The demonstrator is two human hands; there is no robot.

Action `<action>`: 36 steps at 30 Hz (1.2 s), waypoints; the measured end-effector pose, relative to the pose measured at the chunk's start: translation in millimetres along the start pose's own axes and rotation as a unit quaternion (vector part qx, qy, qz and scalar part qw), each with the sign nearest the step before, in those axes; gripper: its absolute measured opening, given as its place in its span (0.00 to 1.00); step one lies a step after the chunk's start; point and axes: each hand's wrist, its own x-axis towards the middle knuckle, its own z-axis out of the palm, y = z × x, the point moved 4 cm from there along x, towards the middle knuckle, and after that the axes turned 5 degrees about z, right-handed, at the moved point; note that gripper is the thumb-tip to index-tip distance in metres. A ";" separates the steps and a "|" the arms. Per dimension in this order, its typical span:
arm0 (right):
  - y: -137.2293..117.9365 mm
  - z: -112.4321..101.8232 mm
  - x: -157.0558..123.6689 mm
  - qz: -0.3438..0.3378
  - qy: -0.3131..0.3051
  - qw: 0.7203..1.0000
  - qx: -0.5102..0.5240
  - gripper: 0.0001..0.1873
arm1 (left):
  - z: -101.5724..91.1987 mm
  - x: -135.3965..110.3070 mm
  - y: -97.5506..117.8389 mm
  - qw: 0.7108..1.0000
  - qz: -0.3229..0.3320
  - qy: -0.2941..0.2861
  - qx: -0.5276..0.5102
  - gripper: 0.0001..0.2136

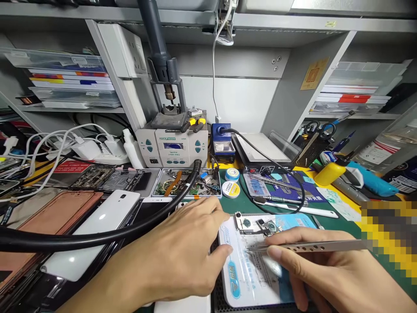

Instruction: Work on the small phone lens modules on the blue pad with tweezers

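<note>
In my right hand (302, 261) is a pair of steel tweezers (312, 247), pinched between thumb and fingers. The tips point left and rest over a white-and-blue printed card or packet (243, 282), which looks glossy. Two small camera-like phone parts (246, 222) lie along its upper edge, just beyond the tweezers. My left hand (192, 243) lies at the packet's left edge, thumb and forefinger apart, with nothing visible between them. Its other fingers are partly hidden. Under the packet shows a dark perforated surface (228, 309).
A thick black hose (130, 239) crosses the left side over several phones (94, 234). Behind stand a hot-air station (172, 148), a soldering station (223, 141) and a tray of small electronic parts (156, 191). Right lie a white-handled brush (302, 209) and a yellow bottle (329, 173).
</note>
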 end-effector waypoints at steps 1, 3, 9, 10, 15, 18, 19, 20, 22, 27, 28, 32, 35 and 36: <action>1.4 -0.3 1.2 0.000 -0.004 1.000 0.002 0.28 | 0.0 0.0 -0.1 1.000 0.000 -0.001 0.003 0.09; 3.7 -0.7 3.1 0.005 -0.010 1.000 0.002 0.30 | 0.0 0.3 -0.2 1.000 0.003 -0.001 0.007 0.10; -0.8 1.5 2.1 0.016 -0.007 1.000 0.006 0.32 | 0.1 2.2 -0.9 1.000 0.006 0.002 0.014 0.08; -2.3 1.7 1.1 0.014 0.002 1.000 0.008 0.31 | 0.4 2.1 -1.2 1.000 0.006 0.000 0.012 0.08; -4.1 1.7 -2.2 0.003 0.017 1.000 0.010 0.29 | 1.2 0.6 -2.7 1.000 0.003 -0.002 0.007 0.07; -1.7 1.0 -1.7 0.007 0.006 1.000 0.017 0.30 | 0.8 0.7 -3.6 1.000 0.002 -0.002 0.005 0.08; -1.0 0.8 -1.3 0.009 0.001 1.000 0.020 0.31 | 0.8 0.9 -3.9 1.000 0.002 -0.003 0.005 0.08; -0.5 0.6 -0.9 0.010 -0.003 1.000 0.023 0.32 | 0.8 1.0 -4.0 1.000 0.003 -0.003 0.005 0.08; 0.0 0.2 0.1 0.015 -0.014 0.999 0.027 0.33 | 0.7 0.8 -4.2 1.000 0.002 -0.002 0.006 0.09; 0.9 -2.2 1.8 0.014 -0.046 0.998 0.033 0.34 | 0.6 0.1 -2.9 1.000 0.001 0.002 0.006 0.10; 1.8 -2.9 2.1 0.011 -0.052 0.998 0.033 0.33 | 0.5 0.2 -2.5 1.000 0.001 0.001 0.007 0.10; 8.9 -6.6 3.5 0.013 -0.081 0.996 0.040 0.31 | 0.4 1.1 -1.6 1.000 0.004 0.002 0.010 0.08; 10.7 -9.5 3.7 0.013 -0.102 0.993 0.055 0.30 | 1.2 1.1 -2.2 1.000 0.008 0.005 0.012 0.06; 10.1 -10.0 3.4 0.015 -0.110 0.992 0.062 0.29 | 1.5 0.7 -2.7 1.000 0.007 0.007 0.013 0.07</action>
